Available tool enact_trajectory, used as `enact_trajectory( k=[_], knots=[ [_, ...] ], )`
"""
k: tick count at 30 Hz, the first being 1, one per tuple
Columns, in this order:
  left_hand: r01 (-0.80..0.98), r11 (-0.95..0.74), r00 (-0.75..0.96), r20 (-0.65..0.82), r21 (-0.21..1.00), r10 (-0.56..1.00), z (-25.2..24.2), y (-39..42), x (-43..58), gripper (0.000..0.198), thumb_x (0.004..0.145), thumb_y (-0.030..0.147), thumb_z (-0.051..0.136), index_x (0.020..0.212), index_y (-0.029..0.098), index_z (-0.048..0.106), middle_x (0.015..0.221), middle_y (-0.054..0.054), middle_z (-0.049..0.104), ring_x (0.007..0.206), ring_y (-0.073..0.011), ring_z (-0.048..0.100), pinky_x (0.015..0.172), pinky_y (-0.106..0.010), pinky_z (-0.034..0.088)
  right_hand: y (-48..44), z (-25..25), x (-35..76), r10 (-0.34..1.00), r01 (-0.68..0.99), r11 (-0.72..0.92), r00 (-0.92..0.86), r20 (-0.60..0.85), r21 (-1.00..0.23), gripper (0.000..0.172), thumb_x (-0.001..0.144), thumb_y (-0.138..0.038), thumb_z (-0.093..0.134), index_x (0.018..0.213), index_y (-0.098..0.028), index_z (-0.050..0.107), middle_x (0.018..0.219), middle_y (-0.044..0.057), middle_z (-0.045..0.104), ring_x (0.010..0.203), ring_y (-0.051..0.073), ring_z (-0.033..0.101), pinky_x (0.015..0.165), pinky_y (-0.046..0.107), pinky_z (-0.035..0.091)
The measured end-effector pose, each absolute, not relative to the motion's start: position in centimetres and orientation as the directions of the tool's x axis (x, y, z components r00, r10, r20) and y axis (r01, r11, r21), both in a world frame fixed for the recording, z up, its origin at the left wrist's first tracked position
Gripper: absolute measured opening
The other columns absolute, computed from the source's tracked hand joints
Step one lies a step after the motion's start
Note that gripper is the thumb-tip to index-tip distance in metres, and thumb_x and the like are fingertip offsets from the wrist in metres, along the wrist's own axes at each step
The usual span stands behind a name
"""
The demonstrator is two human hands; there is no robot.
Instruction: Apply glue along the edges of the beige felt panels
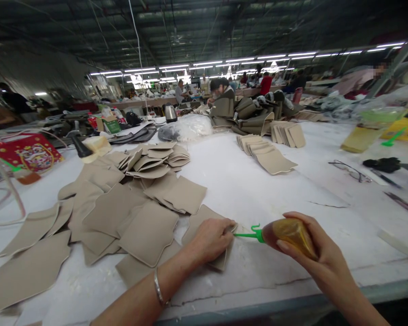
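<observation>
Right hand: wrapped round a soft squeeze bottle of amber stuff, thumb on top and fingers under, a firm full grip. The bottle lies almost level near the bench's near edge, right of middle. Its green nozzle points left, with the tip right at the left hand's fingertips.

Left hand: curled nearly closed, knuckles up. Fingertips bear down on the right edge of a beige piece and pin it flat (whether they also pinch the edge, cannot tell). Thin metal bracelet on that wrist.

The beige piece lies close to the near edge, about mid-bench, its left side touching the spread of like pieces.

Outward, left: loose spread of cut beige pieces, overlapping, running from the near-left corner toward the middle, heaped higher at its far end.

Further back, right of centre: two neater fanned stacks of the same pieces, well apart from the hands.

Right side of the bench: a pair of glasses, lying flat. Far left edge: a red patterned bag. Toward the far edge: a clear plastic bag, crumpled.

Bench top is white, with dark hairline cracks near the hands. Other people sit at benches well beyond.
</observation>
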State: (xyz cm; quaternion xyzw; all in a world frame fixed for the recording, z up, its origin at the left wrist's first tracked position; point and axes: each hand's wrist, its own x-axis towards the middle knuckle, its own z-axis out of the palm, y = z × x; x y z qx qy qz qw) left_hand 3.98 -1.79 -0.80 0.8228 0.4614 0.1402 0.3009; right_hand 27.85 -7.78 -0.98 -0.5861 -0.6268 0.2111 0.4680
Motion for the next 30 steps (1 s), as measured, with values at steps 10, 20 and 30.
enact_trajectory(
  k=[10,20,30],
  knots=[
    [0.686,-0.397,0.532,-0.048,0.61,0.845,-0.6,-2.0,3.8,0.046,0.083,0.017,0.043,0.123,0.021,0.064,0.104,-0.005,0.071,0.09,-0.0213,0.065,0.081,-0.028,0.048,-8.2,-1.8,28.4,0.956,0.489,0.221,0.061,0.286,-0.844,0.047,0.081,-0.047,0.07,0.12,-0.027,0.052,0.102,0.003,0.061,0.085,0.022,0.062,0.07,0.026,0.052],
    [0.646,-0.4,0.555,-0.04,0.65,0.831,-0.8,-1.8,3.5,0.047,0.085,0.015,0.04,0.126,0.02,0.061,0.111,-0.004,0.069,0.097,-0.0203,0.064,0.086,-0.027,0.047,-8.8,-1.5,27.5,0.962,0.427,0.198,0.089,0.259,-0.882,0.046,0.08,-0.049,0.069,0.118,-0.028,0.053,0.102,0.002,0.061,0.083,0.023,0.062,0.071,0.027,0.052],
    [0.65,-0.371,0.541,-0.062,0.663,0.838,-0.7,-2.1,3.5,0.047,0.086,0.016,0.041,0.13,0.018,0.058,0.117,-0.005,0.067,0.103,-0.0207,0.062,0.092,-0.028,0.045,-10.0,-1.5,26.6,0.97,0.378,0.171,0.097,0.222,-0.91,0.047,0.079,-0.046,0.07,0.118,-0.027,0.054,0.106,0.004,0.06,0.089,0.025,0.061,0.077,0.029,0.051]
  ],
)
